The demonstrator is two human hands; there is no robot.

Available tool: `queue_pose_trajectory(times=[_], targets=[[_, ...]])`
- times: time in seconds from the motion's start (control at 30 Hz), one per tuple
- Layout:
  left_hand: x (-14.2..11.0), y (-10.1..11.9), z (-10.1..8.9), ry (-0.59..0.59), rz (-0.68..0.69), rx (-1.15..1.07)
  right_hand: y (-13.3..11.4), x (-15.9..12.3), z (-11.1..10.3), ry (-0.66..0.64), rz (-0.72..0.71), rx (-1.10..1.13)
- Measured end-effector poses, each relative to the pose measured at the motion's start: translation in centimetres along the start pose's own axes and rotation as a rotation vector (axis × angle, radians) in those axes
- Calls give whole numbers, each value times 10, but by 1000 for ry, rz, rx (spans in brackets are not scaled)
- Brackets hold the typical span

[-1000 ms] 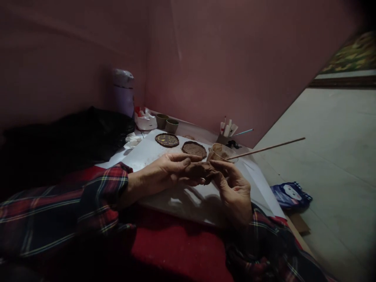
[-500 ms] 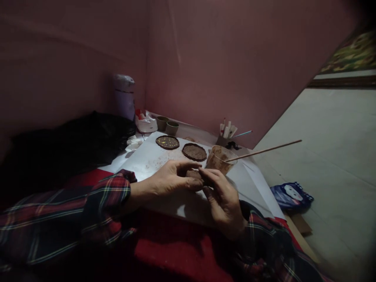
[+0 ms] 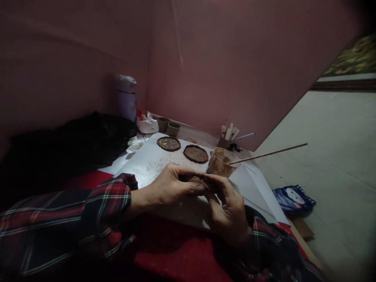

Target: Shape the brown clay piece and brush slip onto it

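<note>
My left hand (image 3: 172,186) and my right hand (image 3: 227,207) meet above the near part of the white paper. Between their fingertips is a small brown lump (image 3: 194,179) that looks like clay or dough, mostly hidden by the fingers. The fingers of both hands curl round it. Just beyond, a flat brown disc (image 3: 196,154) with a raised rim lies on the white sheet (image 3: 249,192). Left of it is a similar disc (image 3: 168,143) dotted with yellow. Close behind my right hand stands a clear cup (image 3: 221,161) smeared brown inside, with a thin stick (image 3: 273,152) leaning out.
Two dark green cups (image 3: 173,129) stand at the back, near a white bag (image 3: 147,124) and a purple bottle (image 3: 127,100). A holder (image 3: 223,142) with pens is behind the clear cup. Black plastic (image 3: 88,137) lies left; a blue packet (image 3: 294,198) is right.
My hands have come closer together and turned, so the brown lump is more covered by my fingers. The whole view has shifted slightly.
</note>
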State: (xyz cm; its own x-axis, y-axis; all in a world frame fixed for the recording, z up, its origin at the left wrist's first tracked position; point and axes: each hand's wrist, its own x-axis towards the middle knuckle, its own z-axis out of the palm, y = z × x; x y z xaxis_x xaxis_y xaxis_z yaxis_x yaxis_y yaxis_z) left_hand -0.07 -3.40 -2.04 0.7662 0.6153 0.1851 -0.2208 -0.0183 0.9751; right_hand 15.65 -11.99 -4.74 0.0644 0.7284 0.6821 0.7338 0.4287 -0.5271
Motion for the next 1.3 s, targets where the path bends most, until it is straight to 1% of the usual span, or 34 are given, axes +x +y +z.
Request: queue_pose_trajectory(times=[0.1,0.23,0.3,0.37,0.53,0.67,0.77,0.83,0.93,1.1,1.17,1.3], targets=[[2,0,1,54,11,4,-1,3,0,14,55,15],[2,-3,-1,122,29,122,-1,6,-2,-104,72,144],[2,-4,-2,143,41,183,-2,7,-2,-120,65,173],[2,-4,-3,137,25,203,-3,9,-3,-110,64,175],[5,2,-5,81,-100,72,-5,12,-3,-60,126,161],[6,3,-8,119,-159,-1,-2,11,-2,-4,83,157],[7,2,-10,130,-183,-44,-1,12,0,3,145,147],[8,2,-10,169,-164,-89,-3,15,2,3,191,118],[12,9,-9,223,-114,-99,-8,24,5,11,197,57],[21,19,-6,189,-17,74,-10,32,13,127,198,35],[24,16,-7,180,1,102,-8,30,17,146,196,34],[26,4,-13,172,54,159,-3,24,20,115,177,50]])
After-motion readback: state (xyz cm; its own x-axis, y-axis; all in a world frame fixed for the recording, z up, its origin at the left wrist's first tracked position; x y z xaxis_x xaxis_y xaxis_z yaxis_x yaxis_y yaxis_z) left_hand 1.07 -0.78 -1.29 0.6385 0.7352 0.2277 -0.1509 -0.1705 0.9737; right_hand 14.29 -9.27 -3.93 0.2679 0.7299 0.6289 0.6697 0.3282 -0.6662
